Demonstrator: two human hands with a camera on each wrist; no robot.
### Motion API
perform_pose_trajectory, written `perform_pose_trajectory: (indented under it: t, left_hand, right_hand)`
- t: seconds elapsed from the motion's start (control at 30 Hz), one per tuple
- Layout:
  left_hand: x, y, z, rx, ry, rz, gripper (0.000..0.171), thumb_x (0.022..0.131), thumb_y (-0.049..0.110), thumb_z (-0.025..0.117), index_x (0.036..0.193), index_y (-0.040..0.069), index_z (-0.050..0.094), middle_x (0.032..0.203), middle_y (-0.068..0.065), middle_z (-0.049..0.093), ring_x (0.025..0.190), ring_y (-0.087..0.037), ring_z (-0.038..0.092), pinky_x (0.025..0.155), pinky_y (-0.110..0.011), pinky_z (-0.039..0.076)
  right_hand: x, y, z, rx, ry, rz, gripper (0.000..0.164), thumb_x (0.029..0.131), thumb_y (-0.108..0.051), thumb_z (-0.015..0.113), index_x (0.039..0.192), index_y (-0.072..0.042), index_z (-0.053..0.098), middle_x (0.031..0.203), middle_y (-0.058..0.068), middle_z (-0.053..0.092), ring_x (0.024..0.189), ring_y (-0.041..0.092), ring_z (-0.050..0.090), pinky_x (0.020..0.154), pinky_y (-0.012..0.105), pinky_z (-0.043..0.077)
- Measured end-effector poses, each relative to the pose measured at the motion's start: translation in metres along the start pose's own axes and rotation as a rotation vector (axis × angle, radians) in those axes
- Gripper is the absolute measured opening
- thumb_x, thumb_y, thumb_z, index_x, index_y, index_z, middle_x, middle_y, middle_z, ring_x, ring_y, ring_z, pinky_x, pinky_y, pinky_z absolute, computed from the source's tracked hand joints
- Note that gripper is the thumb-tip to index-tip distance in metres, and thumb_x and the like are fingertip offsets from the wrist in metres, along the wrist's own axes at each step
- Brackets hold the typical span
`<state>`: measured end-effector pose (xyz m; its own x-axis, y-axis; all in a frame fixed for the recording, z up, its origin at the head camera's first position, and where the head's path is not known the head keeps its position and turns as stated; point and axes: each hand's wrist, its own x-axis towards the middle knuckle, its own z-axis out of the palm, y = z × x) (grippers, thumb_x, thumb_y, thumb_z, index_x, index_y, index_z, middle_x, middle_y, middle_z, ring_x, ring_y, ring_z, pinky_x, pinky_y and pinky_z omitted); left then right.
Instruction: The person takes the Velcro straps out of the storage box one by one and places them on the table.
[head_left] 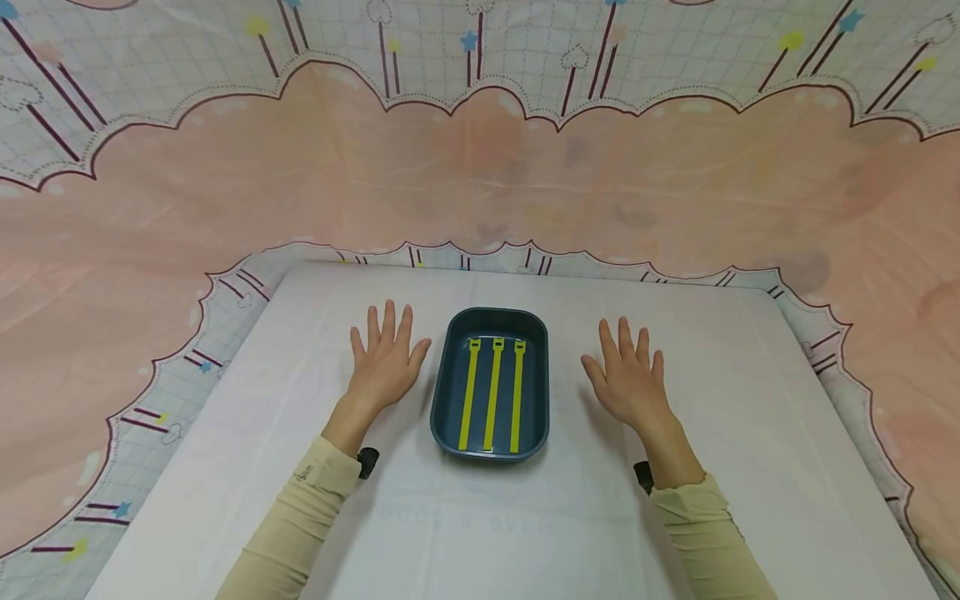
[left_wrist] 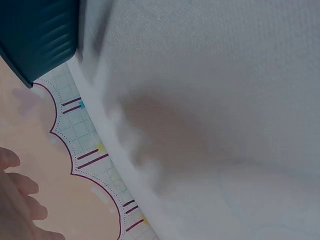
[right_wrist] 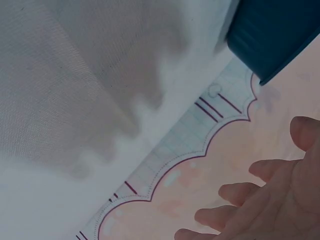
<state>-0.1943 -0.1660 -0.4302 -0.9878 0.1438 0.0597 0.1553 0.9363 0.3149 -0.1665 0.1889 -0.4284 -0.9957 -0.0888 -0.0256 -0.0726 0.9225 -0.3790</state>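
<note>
A dark blue rectangular tray [head_left: 442, 400] with rounded corners lies in the middle of the white table. Inside it are three yellow strips with a slotted head at the far end, resembling flat cable ties [head_left: 492, 392], side by side lengthwise. Left of the tray, my left hand [head_left: 385, 362] is spread palm down with straight fingers, holding nothing. My right hand [head_left: 632, 382] is spread likewise on the right, apart from the tray. In the right wrist view the right hand's palm [right_wrist: 280, 200] shows bare beside the tray's outer wall [right_wrist: 275, 35]. The left wrist view catches only some left fingertips [left_wrist: 27, 200].
A white cloth covers the table [head_left: 480, 533]. Behind it and at both sides hangs a patterned curtain [head_left: 480, 183] in peach and white with scalloped lines. A small black device [head_left: 367, 462] sits at the left wrist, and another black device [head_left: 643, 476] at the right.
</note>
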Motion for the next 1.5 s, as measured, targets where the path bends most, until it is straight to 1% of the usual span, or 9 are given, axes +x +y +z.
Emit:
perform_pose_trajectory:
  t: [0.27,0.47,0.73,0.9,0.97,1.03,1.17,1.3,1.5]
  left_hand:
    - [-0.002,0.003,-0.001,-0.009,-0.016,-0.001,0.07,0.103,0.045,0.034,0.155,0.003,0.015,0.161,-0.022,0.001,0.146,-0.041,-0.013,0.109,-0.065,-0.009]
    - [-0.002,0.003,0.003,-0.029,-0.035,0.003,0.069,0.103,0.044,0.036,0.155,0.002,0.017,0.16,-0.023,0.006,0.146,-0.044,-0.006,0.109,-0.066,-0.007]
    - [-0.001,0.008,0.013,-0.061,-0.088,0.001,0.064,0.104,0.042,0.033,0.149,-0.003,0.031,0.151,-0.023,0.035,0.141,-0.041,0.028,0.112,-0.061,0.017]
    - [-0.001,0.012,0.019,-0.106,-0.124,-0.005,0.062,0.104,0.043,0.034,0.144,-0.003,0.041,0.138,-0.022,0.053,0.125,-0.038,0.052,0.104,-0.052,0.037]
    - [-0.002,0.014,0.021,-0.112,-0.127,-0.007,0.059,0.104,0.043,0.035,0.137,-0.003,0.049,0.128,-0.021,0.06,0.113,-0.036,0.06,0.095,-0.049,0.046]
    - [-0.003,0.017,0.021,-0.11,-0.136,-0.021,0.055,0.104,0.044,0.035,0.124,-0.002,0.058,0.109,-0.017,0.067,0.095,-0.032,0.065,0.082,-0.046,0.051]
    - [-0.006,0.023,0.02,-0.079,-0.18,-0.066,0.052,0.102,0.046,0.036,0.096,0.003,0.064,0.075,-0.008,0.061,0.066,-0.024,0.057,0.06,-0.038,0.046]
    - [-0.011,0.027,0.02,-0.044,-0.217,-0.093,0.051,0.1,0.047,0.039,0.084,0.005,0.065,0.065,-0.005,0.055,0.059,-0.021,0.053,0.054,-0.035,0.042]
    - [-0.014,0.029,0.023,-0.039,-0.196,-0.093,0.048,0.097,0.042,0.043,0.067,0.009,0.061,0.059,-0.004,0.054,0.054,-0.021,0.052,0.051,-0.033,0.039]
  right_hand:
    - [-0.001,-0.001,0.001,0.002,-0.001,0.0,0.069,0.103,-0.042,0.037,0.157,-0.007,0.011,0.161,0.023,-0.001,0.144,0.049,-0.01,0.107,0.07,-0.001]
    - [-0.001,-0.003,0.002,0.005,-0.017,0.002,0.069,0.103,-0.043,0.037,0.157,-0.008,0.011,0.161,0.023,-0.001,0.144,0.049,-0.009,0.108,0.069,-0.003]
    - [0.0,-0.003,0.005,0.005,-0.025,0.0,0.069,0.103,-0.043,0.037,0.157,-0.008,0.011,0.161,0.023,0.0,0.144,0.05,-0.006,0.107,0.07,-0.002]
    - [0.001,-0.005,0.007,0.005,-0.032,-0.012,0.069,0.103,-0.044,0.036,0.157,-0.008,0.012,0.161,0.023,0.001,0.144,0.05,-0.005,0.108,0.07,-0.001]
    - [0.001,-0.006,0.008,0.007,-0.04,-0.014,0.069,0.103,-0.045,0.036,0.157,-0.008,0.012,0.161,0.023,0.001,0.144,0.049,-0.006,0.108,0.069,-0.001]
    - [0.001,-0.006,0.008,0.006,-0.047,-0.013,0.069,0.103,-0.045,0.035,0.157,-0.008,0.012,0.161,0.023,0.001,0.144,0.049,-0.006,0.108,0.069,-0.002]
    - [0.002,-0.007,0.008,0.002,-0.052,-0.009,0.069,0.103,-0.044,0.035,0.157,-0.008,0.011,0.161,0.022,0.0,0.145,0.048,-0.007,0.108,0.068,-0.003]
    - [0.003,-0.008,0.008,-0.008,-0.045,-0.005,0.069,0.103,-0.045,0.035,0.157,-0.009,0.011,0.161,0.022,0.0,0.145,0.047,-0.007,0.109,0.068,-0.002]
    - [0.006,-0.011,0.009,-0.015,-0.053,-0.007,0.069,0.103,-0.045,0.035,0.157,-0.009,0.013,0.161,0.022,0.003,0.145,0.048,-0.002,0.11,0.067,0.002]
